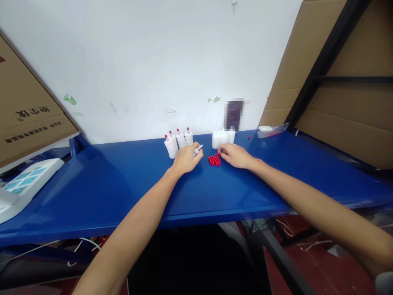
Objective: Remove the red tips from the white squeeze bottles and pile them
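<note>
My left hand (186, 158) is closed around a small white squeeze bottle (196, 151); its bare pointed nozzle sticks out past the fingers, tilted to the right. At the edge of a cluster of tiny red caps (214, 160), my right hand (235, 155) has thumb and fingertips pinched together on a red cap (219, 154). Beyond my left hand stand several upright white bottles (171, 148) with red tips. Behind my right hand, more white bottles (216, 140) are grouped near the wall, with no red tips showing.
A blue table (132, 180) runs along a white wall. One loose red cap (249, 138) and a clear plastic bag (272, 130) lie at the back right. A pixelated dark object (233, 115) leans at the wall. Cardboard (30, 106) and a white device (30, 184) are at left.
</note>
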`<state>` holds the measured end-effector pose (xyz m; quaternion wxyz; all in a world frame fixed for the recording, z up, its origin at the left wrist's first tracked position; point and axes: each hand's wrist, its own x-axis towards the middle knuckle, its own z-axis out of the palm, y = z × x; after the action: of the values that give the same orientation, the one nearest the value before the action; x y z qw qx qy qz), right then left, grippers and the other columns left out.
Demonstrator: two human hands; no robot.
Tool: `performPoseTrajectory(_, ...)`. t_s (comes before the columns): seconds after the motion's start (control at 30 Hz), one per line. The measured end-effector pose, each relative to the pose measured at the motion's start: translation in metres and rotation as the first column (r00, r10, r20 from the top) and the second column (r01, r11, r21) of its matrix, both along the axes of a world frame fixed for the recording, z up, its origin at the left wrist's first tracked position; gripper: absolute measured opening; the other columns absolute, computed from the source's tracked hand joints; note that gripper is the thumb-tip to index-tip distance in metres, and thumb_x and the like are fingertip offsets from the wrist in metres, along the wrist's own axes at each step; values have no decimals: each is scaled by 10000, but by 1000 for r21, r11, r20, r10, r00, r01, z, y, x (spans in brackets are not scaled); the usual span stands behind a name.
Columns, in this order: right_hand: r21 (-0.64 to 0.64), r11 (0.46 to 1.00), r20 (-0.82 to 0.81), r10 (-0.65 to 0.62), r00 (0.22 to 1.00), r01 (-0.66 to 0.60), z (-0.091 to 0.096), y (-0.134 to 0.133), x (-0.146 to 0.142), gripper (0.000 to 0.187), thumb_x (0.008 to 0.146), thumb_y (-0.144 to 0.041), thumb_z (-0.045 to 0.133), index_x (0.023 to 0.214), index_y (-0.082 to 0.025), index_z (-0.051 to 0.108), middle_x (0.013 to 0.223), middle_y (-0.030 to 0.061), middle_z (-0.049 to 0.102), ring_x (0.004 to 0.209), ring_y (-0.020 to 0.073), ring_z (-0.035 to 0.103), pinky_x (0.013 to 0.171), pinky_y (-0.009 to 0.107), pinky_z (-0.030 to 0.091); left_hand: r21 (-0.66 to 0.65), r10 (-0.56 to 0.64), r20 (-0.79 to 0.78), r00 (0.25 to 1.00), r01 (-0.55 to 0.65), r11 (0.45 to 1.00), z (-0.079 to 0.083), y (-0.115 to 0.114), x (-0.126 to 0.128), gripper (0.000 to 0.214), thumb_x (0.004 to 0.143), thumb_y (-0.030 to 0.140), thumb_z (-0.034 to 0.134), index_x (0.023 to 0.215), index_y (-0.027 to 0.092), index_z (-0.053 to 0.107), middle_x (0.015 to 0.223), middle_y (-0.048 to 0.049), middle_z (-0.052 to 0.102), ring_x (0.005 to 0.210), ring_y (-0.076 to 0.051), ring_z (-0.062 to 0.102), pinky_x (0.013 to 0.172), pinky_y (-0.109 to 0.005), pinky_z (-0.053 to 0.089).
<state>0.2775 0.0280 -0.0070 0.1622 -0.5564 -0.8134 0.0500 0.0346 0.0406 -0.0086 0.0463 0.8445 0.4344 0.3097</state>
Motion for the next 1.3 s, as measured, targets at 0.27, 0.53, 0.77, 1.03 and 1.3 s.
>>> performPoseTrajectory(0.27, -11, 1000, -32, 15, 999, -16, 1, 0, -4, 165, 911, -193, 499, 984, -217, 645, 906, 55, 704, 785, 202, 600, 670, 290, 372, -2, 21, 36, 999, -21, 1000, 2, 0, 0, 238, 970, 375, 466, 951, 206, 634, 786, -36, 673, 696, -207, 608, 669, -309, 409)
performPoseTrajectory(0.53, -22, 999, -54, 24, 998, -25, 3, -3, -8, 177, 929, -194, 495, 992, -220, 659, 865, 47, 710, 751, 196, 600, 664, 291, 373, 3, 53, 44, 998, -53, 999, 3, 0, -1, 237, 961, 373, 473, 942, 207, 641, 767, -37, 665, 683, -209, 598, 664, -312, 416)
performPoseTrajectory(0.77, -17, 999, -58, 32, 998, -33, 2, -2, -8, 162, 938, -207, 497, 976, -221, 654, 845, 40, 702, 745, 190, 597, 664, 284, 368, -5, 46, 51, 998, -46, 999, 2, 0, 0, 232, 959, 372, 483, 945, 207, 646, 780, -38, 679, 688, -209, 611, 683, -317, 429)
performPoseTrajectory(1.03, -23, 998, -79, 52, 996, -54, 3, -1, -7, 151, 947, -233, 510, 972, -220, 659, 882, 40, 718, 780, 192, 614, 693, 284, 390, -11, 46, 49, 998, -46, 999, 1, 1, 0, 234, 958, 371, 482, 942, 205, 647, 786, -40, 687, 699, -211, 623, 688, -317, 442)
performPoseTrajectory(1.3, 17, 992, -82, 129, 988, -128, -1, 4, -2, 253, 913, -158, 469, 1034, -203, 687, 990, 67, 724, 863, 209, 631, 802, 320, 441, 1, 36, 47, 998, -37, 999, 0, 2, -1, 238, 963, 380, 481, 950, 209, 646, 760, -28, 661, 654, -198, 586, 659, -312, 413)
